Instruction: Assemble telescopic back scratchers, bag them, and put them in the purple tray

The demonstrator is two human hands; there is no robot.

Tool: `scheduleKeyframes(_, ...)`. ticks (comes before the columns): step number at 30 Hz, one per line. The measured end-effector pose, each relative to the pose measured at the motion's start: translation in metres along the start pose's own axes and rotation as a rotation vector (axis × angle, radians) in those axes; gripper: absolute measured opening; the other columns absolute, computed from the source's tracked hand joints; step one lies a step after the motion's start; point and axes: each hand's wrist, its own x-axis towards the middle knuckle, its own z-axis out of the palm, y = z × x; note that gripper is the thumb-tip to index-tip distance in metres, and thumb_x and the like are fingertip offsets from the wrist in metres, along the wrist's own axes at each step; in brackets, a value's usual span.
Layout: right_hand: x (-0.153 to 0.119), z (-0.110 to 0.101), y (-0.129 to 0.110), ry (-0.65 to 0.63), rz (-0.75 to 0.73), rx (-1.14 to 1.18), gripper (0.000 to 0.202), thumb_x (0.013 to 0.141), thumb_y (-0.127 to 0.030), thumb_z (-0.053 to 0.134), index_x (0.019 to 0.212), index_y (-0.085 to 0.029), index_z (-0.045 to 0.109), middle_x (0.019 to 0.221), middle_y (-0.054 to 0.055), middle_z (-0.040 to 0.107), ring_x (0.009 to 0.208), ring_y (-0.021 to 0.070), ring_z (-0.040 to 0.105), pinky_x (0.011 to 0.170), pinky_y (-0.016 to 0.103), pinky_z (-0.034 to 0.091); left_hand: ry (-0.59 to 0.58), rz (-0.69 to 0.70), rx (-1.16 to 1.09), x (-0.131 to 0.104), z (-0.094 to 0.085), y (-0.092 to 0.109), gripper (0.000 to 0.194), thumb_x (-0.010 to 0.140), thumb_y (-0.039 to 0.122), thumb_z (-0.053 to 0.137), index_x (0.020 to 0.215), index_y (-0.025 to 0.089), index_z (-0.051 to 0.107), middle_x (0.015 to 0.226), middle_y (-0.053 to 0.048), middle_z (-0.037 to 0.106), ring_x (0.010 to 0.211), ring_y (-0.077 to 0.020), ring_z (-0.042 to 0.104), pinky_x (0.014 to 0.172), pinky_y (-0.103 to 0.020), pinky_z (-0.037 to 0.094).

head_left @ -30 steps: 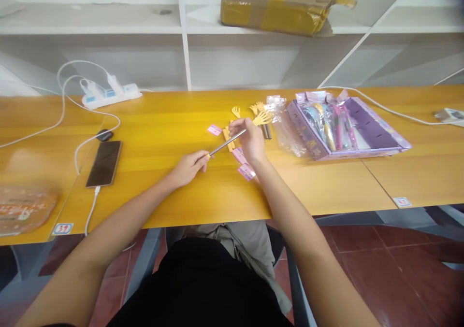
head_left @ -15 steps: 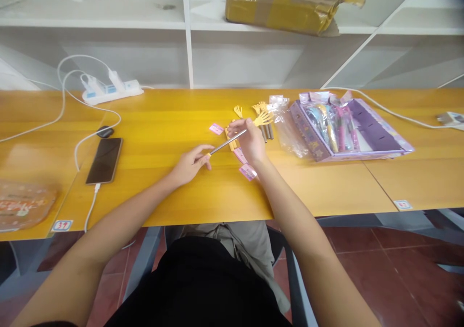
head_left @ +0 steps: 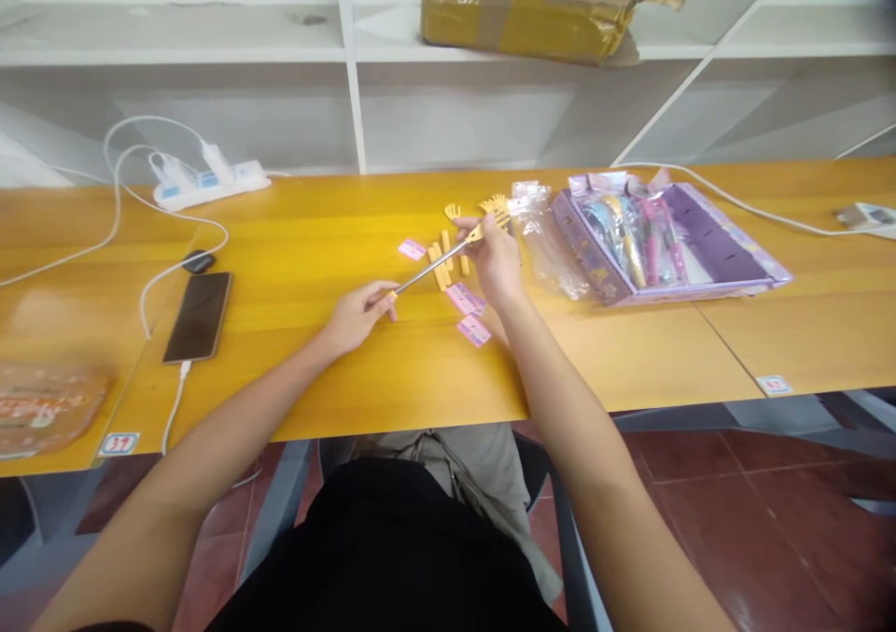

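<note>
A back scratcher with a thin metal rod and a yellow claw-shaped head is held slantwise between my hands, above the table. My left hand is closed around its yellow handle end, most of which the fingers hide. At the other end, my right hand pinches the base of the yellow head. Beneath the rod lie several loose yellow handles. Pink cards are scattered just in front of them. Behind my right hand is a separate yellow claw head, with more partly hidden beside it.
Clear plastic sleeves lie against a purple box holding several wrapped items. To the left are a phone, a black round object and a power strip. A taped carton sits on the shelf.
My right fingers have shifted from the rod's upper end onto the base of the head, and the scratcher has turned slightly. More of the loose yellow handles shows. The whole view has shifted a little.
</note>
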Motion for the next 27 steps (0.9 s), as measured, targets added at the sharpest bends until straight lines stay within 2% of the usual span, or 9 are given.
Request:
scheduleKeyframes(9, -0.002, 0.003, 0.004, 0.0, -0.032, -0.001, 0.071, 0.094, -0.09, 0.056, 0.085, -0.024, 0.081, 0.085, 0.005, 0.069, 0.077, 0.016, 0.067, 0.073, 0.031, 0.059, -0.003, -0.03, 0.036, -0.001, 0.0, 0.005, 0.046, 0.107, 0.058, 0.055, 0.132, 0.022, 0.067, 0.09, -0.003, 0.082, 0.085, -0.0196, 0.072, 0.09, -0.034, 0.053)
scheduleKeyframes(20, -0.001, 0.001, 0.01, -0.023, 0.011, 0.023, 0.071, 0.092, -0.092, 0.058, 0.088, -0.025, 0.079, 0.082, 0.003, 0.07, 0.078, 0.0169, 0.07, 0.073, 0.031, 0.061, 0.002, -0.043, 0.054, -0.002, 0.001, 0.01, 0.042, 0.107, 0.055, 0.054, 0.13, 0.022, 0.067, 0.09, -0.003, 0.083, 0.086, -0.0196, 0.072, 0.09, -0.035, 0.052)
scheduleKeyframes(27, -0.003, 0.004, 0.009, -0.022, 0.01, 0.032, 0.067, 0.095, -0.088, 0.059, 0.089, -0.024, 0.077, 0.082, 0.003, 0.068, 0.077, 0.0166, 0.07, 0.071, 0.031, 0.06, 0.004, -0.053, 0.06, -0.002, 0.001, 0.011, 0.039, 0.107, 0.053, 0.054, 0.127, 0.022, 0.066, 0.089, -0.003, 0.082, 0.08, -0.0186, 0.069, 0.086, -0.034, 0.051)
